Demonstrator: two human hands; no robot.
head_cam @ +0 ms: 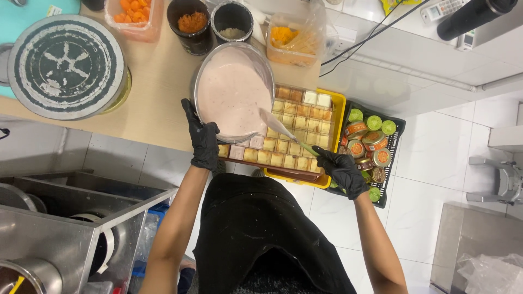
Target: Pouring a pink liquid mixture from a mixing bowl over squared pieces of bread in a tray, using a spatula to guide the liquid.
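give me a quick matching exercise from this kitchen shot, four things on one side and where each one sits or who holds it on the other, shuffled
Things:
1. round metal bowl of pale pink batter
2. pale green-handled spatula
3. black crate of small lidded tins
4. large round grey lid with a spoked pattern

Places:
A. held in the right hand
B. far left of the wooden counter
C. gripped at the rim by the left hand
D. right of the yellow tray of square moulds

Pairs: 1-C, 2-A, 3-D, 4-B
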